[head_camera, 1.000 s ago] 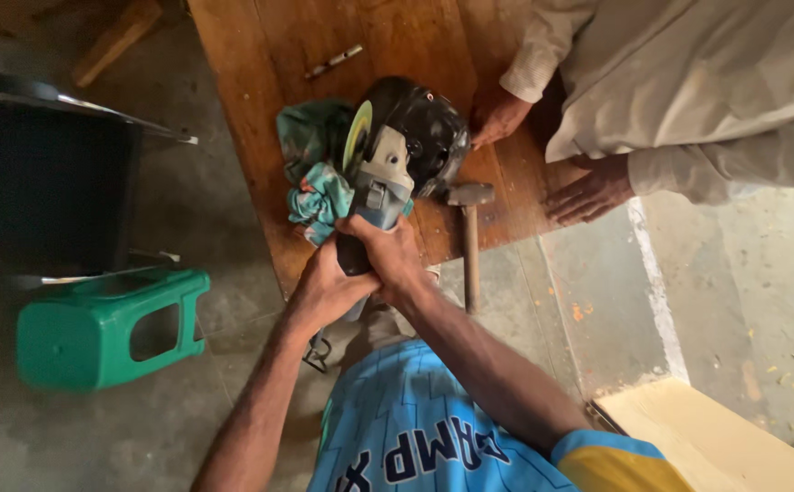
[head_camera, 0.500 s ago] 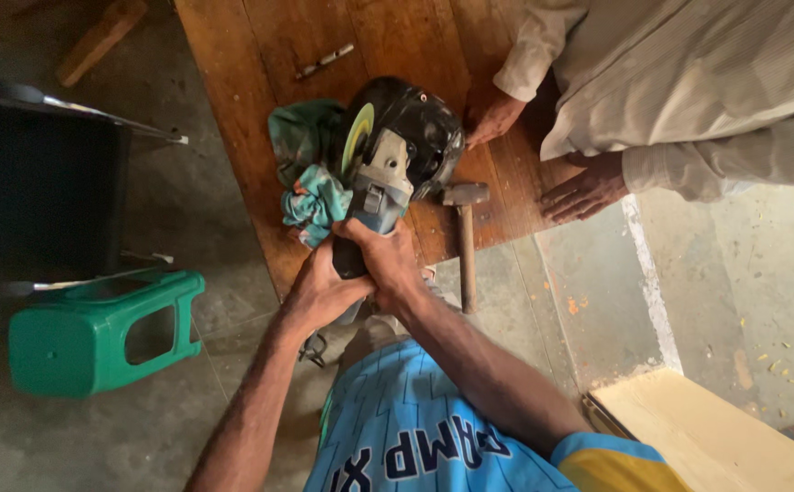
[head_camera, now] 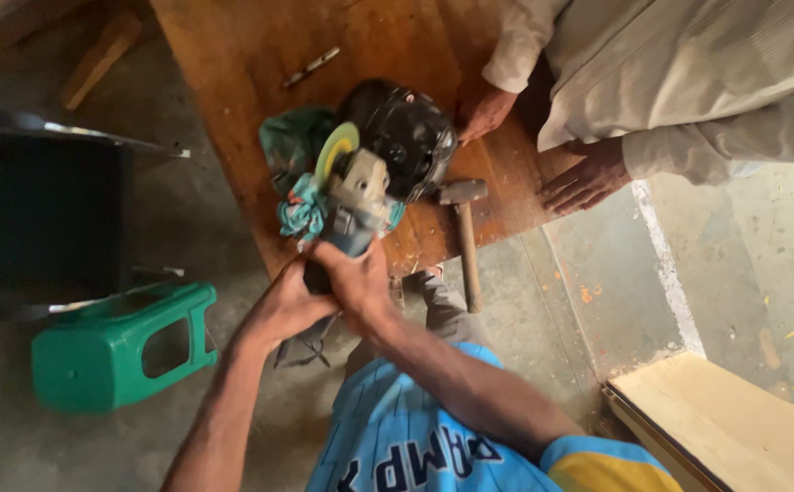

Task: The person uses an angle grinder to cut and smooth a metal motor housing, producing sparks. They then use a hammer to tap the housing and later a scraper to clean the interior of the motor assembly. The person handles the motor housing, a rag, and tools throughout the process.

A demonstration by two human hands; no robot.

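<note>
Gripping an angle grinder [head_camera: 360, 202] with both hands at the near edge of the wooden counter [head_camera: 233, 82]. Left hand [head_camera: 289, 305] wraps the rear of the tool body, fingers closed round it; right hand [head_camera: 358, 282] sits just beside, fingers clamped over the grey handle end. The two hands touch each other. Grinder points away from the person, its yellow-green disc [head_camera: 336, 148] tilted on edge at the far end.

Teal rag [head_camera: 304, 211] bunched against the left side of the grinder, partly under it, touching the tool. A darker green cloth [head_camera: 289, 141] lies behind the rag on the counter.

Black rounded motor housing [head_camera: 406, 132] rests on the counter just right of the disc; cannot tell whether disc and housing touch.

Hammer [head_camera: 463, 228]: steel head on the counter near the housing, wooden handle hanging over the near edge.

Second person in a pale long-sleeved garment on the far right. One hand [head_camera: 483, 114] rests against the housing's right side, the other hand [head_camera: 586, 178] lies flat on the counter's corner, well apart from the grinder.

Small metal bit [head_camera: 312, 66] lies alone farther up the counter. Green plastic stool [head_camera: 123, 346] on its side on the concrete floor at left, beside a dark metal-framed chair [head_camera: 41, 210]. Pale wooden board [head_camera: 734, 424] at lower right.
</note>
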